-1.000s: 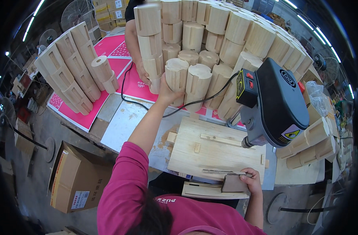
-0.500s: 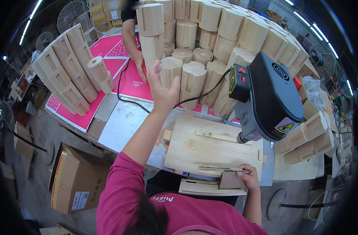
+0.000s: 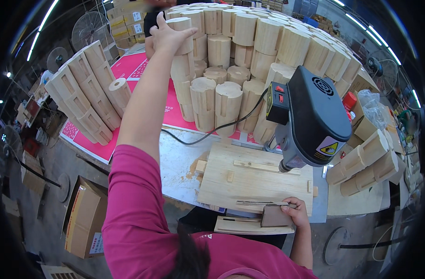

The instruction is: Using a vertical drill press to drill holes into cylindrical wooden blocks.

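A hand can pass above the left half of the flat, pale wooden board [image 3: 214, 183]. The black-and-grey drill press [image 3: 320, 116] overhangs its far right part; a thin black cable [image 3: 190, 143] and stacks of grooved, pale wooden cylinders [image 3: 228, 104] bar the way beyond. The bare left forearm [image 3: 146, 107] blocks the gap leftward.

Upper garment: magenta shirt [image 3: 249, 249], plain knit-like fabric, lower centre of the frame. Neckline [image 3: 247, 270]: curved band in matching magenta, lower edge. Chest marking [image 3: 206, 235]: small, white, partly hidden; not legible. Left sleeve [image 3: 135, 195]: magenta, loose, creased along its length, ending near the elbow; forearm bare beyond the hem. Right sleeve [image 3: 286, 263]: same colour, mostly foreshortened at the lower edge. Left hand [image 3: 169, 38] and right hand [image 3: 296, 213]: bare. Lower garment [image 3: 194, 221]: black, visible between shirt and desk [image 3: 177, 179]. Hair [image 3: 194, 260]: dark, hanging over the shirt front.
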{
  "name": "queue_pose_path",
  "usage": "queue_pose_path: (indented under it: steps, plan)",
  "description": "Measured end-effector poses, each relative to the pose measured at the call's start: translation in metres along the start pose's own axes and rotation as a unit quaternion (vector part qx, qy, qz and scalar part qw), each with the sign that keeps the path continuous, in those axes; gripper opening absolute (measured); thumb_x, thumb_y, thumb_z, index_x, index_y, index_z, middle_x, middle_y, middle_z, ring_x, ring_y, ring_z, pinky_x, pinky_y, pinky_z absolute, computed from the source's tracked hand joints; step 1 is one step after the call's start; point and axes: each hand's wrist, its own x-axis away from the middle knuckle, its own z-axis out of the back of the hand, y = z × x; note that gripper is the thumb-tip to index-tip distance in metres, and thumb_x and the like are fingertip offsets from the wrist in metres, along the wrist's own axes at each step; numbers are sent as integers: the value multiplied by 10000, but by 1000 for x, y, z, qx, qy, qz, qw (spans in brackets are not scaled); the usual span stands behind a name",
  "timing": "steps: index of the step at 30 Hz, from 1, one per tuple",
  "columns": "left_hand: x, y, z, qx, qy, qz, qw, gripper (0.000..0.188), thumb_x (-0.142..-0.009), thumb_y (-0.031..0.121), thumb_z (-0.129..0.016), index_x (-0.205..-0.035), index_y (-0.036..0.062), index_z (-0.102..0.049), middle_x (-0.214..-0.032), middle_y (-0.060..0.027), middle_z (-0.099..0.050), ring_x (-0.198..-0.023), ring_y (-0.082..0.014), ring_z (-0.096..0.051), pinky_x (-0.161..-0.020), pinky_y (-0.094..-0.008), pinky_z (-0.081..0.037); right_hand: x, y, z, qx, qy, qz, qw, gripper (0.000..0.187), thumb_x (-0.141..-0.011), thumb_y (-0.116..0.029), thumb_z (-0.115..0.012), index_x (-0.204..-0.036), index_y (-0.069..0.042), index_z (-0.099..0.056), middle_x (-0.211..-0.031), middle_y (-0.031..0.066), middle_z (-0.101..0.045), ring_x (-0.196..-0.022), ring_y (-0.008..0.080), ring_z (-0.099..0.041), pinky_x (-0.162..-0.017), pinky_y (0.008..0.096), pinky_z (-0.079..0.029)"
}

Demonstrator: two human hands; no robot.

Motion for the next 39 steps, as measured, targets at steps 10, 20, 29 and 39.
queue_pose_path:
  steps: [10, 20, 29, 39]
  plan:
    - [65, 20, 48, 170, 60, -125, 976, 925, -519, 283, -794, -1247, 49, -273, -1133, -198, -468, -1035, -278, -516, -855, -329, -438, 2, -1, -2, 27, -20, 4, 999, 210, -684, -46, -718, -869, -19, -625, -812, -4, -607, -760, 77, -540, -699, 219, -436]
    - [238, 36, 118, 21, -410, -404, 817, 792, -446, 209, -713, -1173, 54, -443, -1057, -141, -537, -934, -297, -539, -814, -369, -366, 34, -53, 8, 98, -52, 136, 984, 214, -689, -59, -681, -883, 8, -624, -821, 37, -596, -798, 123, -546, -737, 244, -416]
    - [301, 48, 91, -105, -597, -451, 656, 852, -415, 299, -715, -1186, 46, -454, -1021, -140, -549, -845, -284, -573, -767, -358, -356, 8, -21, 29, 104, 38, 148, 983, 222, -702, -32, -667, -917, -12, -613, -896, 30, -578, -866, 116, -519, -772, 237, -400]
    - [311, 39, 62, -109, -611, -426, 659, 822, -406, 294, -669, -1168, 42, -489, -1029, -120, -572, -830, -272, -582, -756, -352, -357, 0, -21, 38, 117, 3, 176, 977, 199, -723, -60, -654, -910, -24, -597, -880, 9, -550, -848, 108, -495, -757, 222, -388]
